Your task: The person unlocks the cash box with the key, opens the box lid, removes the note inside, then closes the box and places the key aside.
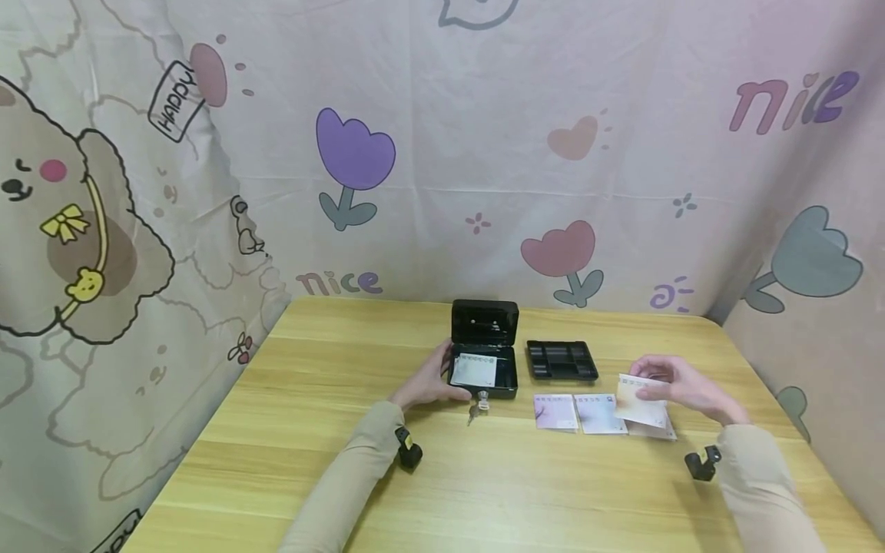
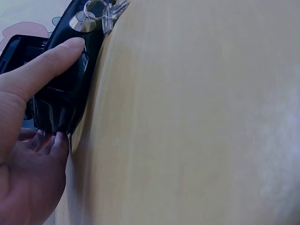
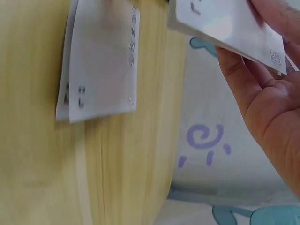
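A black cash box (image 1: 503, 392) stands with its lid (image 1: 484, 324) raised, and pale banknotes (image 1: 474, 372) lie inside. My left hand (image 1: 432, 382) grips its front left corner; in the left wrist view the thumb lies along the front and the other fingers bend against the side. Keys (image 2: 108, 18) hang from the front lock. Over at the right, my right hand (image 1: 674, 382) pinches folded-looking banknotes (image 3: 220, 28), the thumb on top and fingers beneath. A "20" shows on one corner. Below them, more banknotes (image 3: 101, 70) lie on the table.
A black compartment tray (image 1: 561, 376) sits right of the box. In front of it lie purplish notes (image 1: 555, 412) and bluish notes (image 1: 598, 415) side by side. The wooden table (image 1: 332, 361) ends at a patterned cloth (image 1: 429, 253) behind and at the sides.
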Motion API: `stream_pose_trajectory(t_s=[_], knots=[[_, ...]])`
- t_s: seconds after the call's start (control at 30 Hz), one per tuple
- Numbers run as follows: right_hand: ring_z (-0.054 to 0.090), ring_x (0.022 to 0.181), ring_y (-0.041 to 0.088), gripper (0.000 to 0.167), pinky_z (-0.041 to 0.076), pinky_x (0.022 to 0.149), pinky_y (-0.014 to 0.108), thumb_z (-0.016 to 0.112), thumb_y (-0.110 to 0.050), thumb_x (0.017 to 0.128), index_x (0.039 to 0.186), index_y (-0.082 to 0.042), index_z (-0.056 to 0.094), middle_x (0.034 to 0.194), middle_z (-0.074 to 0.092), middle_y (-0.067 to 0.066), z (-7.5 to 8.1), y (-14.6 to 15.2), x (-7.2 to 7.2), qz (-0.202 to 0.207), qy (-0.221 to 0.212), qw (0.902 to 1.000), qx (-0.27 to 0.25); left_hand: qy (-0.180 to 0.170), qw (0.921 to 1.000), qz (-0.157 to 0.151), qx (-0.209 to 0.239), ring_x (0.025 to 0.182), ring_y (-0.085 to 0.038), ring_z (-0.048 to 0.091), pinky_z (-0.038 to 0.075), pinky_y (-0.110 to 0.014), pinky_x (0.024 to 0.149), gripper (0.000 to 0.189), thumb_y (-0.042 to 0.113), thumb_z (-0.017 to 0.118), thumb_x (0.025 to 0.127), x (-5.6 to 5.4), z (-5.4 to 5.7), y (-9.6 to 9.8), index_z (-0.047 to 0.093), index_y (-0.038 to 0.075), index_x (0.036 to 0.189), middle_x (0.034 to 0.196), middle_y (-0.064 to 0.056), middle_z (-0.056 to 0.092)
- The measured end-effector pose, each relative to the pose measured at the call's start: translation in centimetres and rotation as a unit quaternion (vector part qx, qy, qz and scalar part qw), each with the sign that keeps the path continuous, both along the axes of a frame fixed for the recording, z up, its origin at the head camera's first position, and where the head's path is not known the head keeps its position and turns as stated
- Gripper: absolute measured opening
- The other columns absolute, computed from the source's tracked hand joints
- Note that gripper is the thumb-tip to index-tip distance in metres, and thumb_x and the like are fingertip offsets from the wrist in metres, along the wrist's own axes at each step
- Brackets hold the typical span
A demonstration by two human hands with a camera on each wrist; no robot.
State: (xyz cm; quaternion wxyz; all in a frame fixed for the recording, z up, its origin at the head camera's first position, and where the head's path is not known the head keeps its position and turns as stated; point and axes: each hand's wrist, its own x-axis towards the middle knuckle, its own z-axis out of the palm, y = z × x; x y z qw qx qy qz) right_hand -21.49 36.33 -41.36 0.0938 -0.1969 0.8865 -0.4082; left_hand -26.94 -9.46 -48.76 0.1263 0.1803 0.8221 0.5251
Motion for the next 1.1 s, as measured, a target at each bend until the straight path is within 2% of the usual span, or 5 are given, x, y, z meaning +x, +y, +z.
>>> stream_pose_trajectory(t_s=[0.4, 0.63, 0.77, 0.93, 1.1], knots=[[0.059, 0.090, -0.003, 0.034, 0.052, 0.077, 0.017, 0.074, -0.008, 0.087, 0.114, 0.006, 0.062, 0.103, 0.068, -0.003, 0.3, 3.4, -0.6, -0.003, -0.046, 0.9984, 0.032, -0.007, 0.9999, -0.008, 0.008, 0.154, -0.043, 0.022, 0.024, -0.049, 0.128, 0.122, 0.011, 0.088, 0.075, -0.2, -0.2, -0.1, 0.003, -0.001, 0.161, 0.168, -0.024, 0.007], [0.062, 0.090, 0.004, 0.034, 0.052, 0.077, 0.016, 0.071, -0.004, 0.088, 0.116, 0.010, 0.059, 0.101, 0.069, -0.011, 0.4, 5.4, -0.7, 0.005, -0.066, 0.9974, 0.029, -0.002, 1.0000, -0.008, 0.005, 0.153, -0.043, 0.023, 0.025, -0.050, 0.127, 0.122, 0.012, 0.089, 0.075, -0.2, -0.1, -0.2, 0.003, -0.001, 0.160, 0.168, -0.025, 0.008], [0.064, 0.091, 0.008, 0.035, 0.052, 0.078, 0.015, 0.071, -0.004, 0.087, 0.116, 0.011, 0.059, 0.102, 0.069, -0.011, 0.4, 6.1, -0.8, 0.002, -0.074, 0.9968, 0.031, -0.002, 0.9999, -0.007, 0.009, 0.153, -0.044, 0.022, 0.024, -0.049, 0.127, 0.123, 0.012, 0.089, 0.074, -0.2, 0.1, -0.2, 0.002, -0.002, 0.160, 0.168, -0.025, 0.006], [0.060, 0.091, 0.000, 0.034, 0.048, 0.078, 0.014, 0.071, -0.004, 0.085, 0.114, 0.011, 0.060, 0.102, 0.069, -0.010, 0.2, 6.9, -0.7, 0.002, -0.078, 0.9961, 0.041, -0.002, 1.0000, -0.009, 0.003, 0.153, -0.044, 0.022, 0.025, -0.048, 0.127, 0.125, 0.012, 0.089, 0.074, -0.2, 0.0, -0.1, 0.001, -0.001, 0.160, 0.168, -0.025, 0.005], [0.057, 0.091, -0.006, 0.031, 0.046, 0.077, 0.014, 0.069, -0.002, 0.086, 0.112, 0.012, 0.060, 0.101, 0.069, -0.013, -0.1, 7.9, -0.5, 0.013, -0.083, 0.9952, 0.050, 0.001, 1.0000, -0.009, -0.002, 0.153, -0.043, 0.022, 0.025, -0.049, 0.127, 0.125, 0.014, 0.090, 0.074, -0.1, 0.0, -0.1, 0.001, -0.001, 0.160, 0.168, -0.025, 0.006]])
